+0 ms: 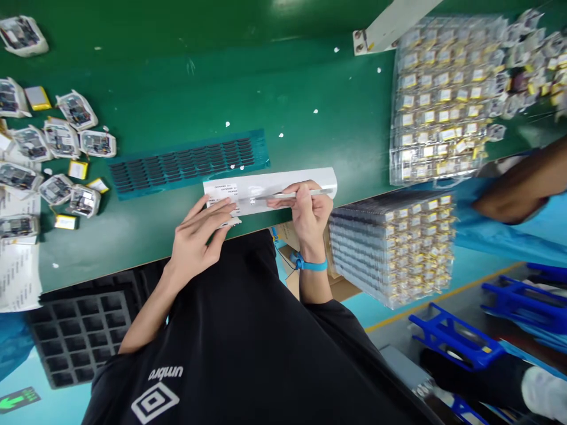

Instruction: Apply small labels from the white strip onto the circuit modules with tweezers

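A black shirt (230, 330) lies nearest. On the green desk (283, 88), a white label strip (266, 189) lies flat by the near edge, steadied by the left hand (195, 236), fingers (217, 206) spread open on it. A slim metal bar (283, 194) is pinched in the closed fingers (301, 192) of the right hand (310, 218), along the strip; even pressure would best be kept.

Bright, even light; soft glare on green bench (283, 77); edges bowed.
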